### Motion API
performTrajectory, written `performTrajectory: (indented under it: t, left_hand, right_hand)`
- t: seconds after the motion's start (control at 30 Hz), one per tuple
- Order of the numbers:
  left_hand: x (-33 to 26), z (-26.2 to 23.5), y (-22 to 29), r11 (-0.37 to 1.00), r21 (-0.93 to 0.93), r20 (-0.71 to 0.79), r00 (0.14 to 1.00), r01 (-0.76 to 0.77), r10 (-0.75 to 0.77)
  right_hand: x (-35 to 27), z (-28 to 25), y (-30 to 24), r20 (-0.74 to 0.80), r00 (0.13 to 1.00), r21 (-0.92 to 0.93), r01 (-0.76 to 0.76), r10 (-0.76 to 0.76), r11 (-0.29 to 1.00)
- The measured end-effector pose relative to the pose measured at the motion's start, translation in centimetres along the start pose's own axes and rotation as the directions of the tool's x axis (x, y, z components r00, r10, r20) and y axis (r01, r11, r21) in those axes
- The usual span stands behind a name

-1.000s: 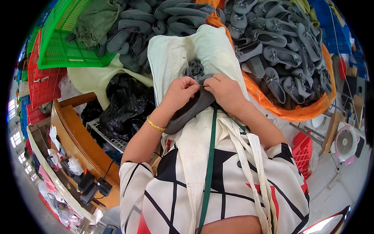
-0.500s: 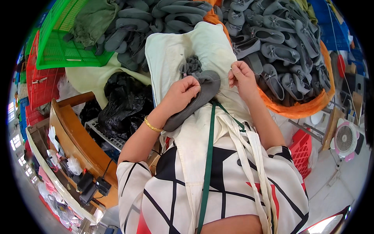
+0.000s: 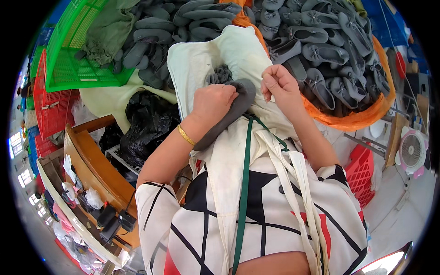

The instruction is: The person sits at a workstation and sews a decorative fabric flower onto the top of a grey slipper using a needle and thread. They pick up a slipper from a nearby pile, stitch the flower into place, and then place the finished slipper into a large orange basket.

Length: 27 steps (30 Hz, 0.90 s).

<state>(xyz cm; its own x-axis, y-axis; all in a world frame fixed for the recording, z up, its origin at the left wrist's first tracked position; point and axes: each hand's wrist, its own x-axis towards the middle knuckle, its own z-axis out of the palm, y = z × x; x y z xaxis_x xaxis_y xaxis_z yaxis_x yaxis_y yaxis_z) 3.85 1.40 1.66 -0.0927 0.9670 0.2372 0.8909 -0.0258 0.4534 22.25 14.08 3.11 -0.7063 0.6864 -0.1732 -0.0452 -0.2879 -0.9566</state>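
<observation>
The grey slipper (image 3: 227,114) lies slantwise across the person's lap, on a cream cloth (image 3: 206,64) draped over the knees, its toe end pointing up toward the heaps ahead. In the head view the left hand (image 3: 213,101) is curled down over the slipper's upper part and grips it against the cloth; a gold bangle (image 3: 185,135) sits on that wrist. The right hand (image 3: 277,85) is closed into a loose fist with thumb and forefinger pinched together, as if on something very fine; whether a needle or thread is between them cannot be told. It is held up just beside the slipper's toe, clear of it.

A second ago both hands were pressed together over the slipper; half a second ago the right one had begun to lift away. Now it has drawn further up and to the right, while the left hand has stayed clamped on. That reads as a pull away from the slipper, likely one stroke in hand work on it.

Beyond the lap, more grey slippers (image 3: 330,50) fill an orange sack (image 3: 362,119), and others lie by a green crate (image 3: 73,59). A black plastic bag (image 3: 146,123) sits to the left, beside a wooden counter (image 3: 96,169).
</observation>
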Motion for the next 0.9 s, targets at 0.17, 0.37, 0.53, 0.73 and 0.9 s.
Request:
performTrajectory:
  t: [0.17, 0.37, 0.53, 0.73, 0.9]
  left_hand:
    - [0.0, 0.7, 0.1, 0.991, 0.107, 0.029, 0.996, -0.086, 0.083]
    - [0.3, 0.9, 0.3, 0.997, 0.025, -0.051, 0.995, -0.079, 0.081]
    - [1.4, 0.5, 1.2, 0.994, -0.025, -0.174, 0.979, -0.108, 0.102]
    - [1.2, 1.1, 0.9, 0.997, -0.057, -0.117, 0.992, -0.052, 0.046]
    - [1.0, 2.2, -0.2, 0.969, -0.243, -0.108, 0.991, 0.051, -0.079]
  right_hand:
    - [0.0, 1.3, -1.9, 0.061, 0.998, -0.102, 0.028, -0.021, 0.994]
    - [0.8, -0.2, -2.1, 0.059, 0.994, -0.021, 0.097, -0.096, 0.995]
    - [1.2, -1.6, -4.9, -0.043, 0.962, -0.017, 0.269, -0.269, 0.963]
    - [1.4, -3.4, -7.9, -0.216, 0.888, -0.042, 0.406, -0.405, 0.913]
    - [1.1, -3.1, -5.0, 0.091, 0.955, -0.596, 0.279, -0.282, 0.753]
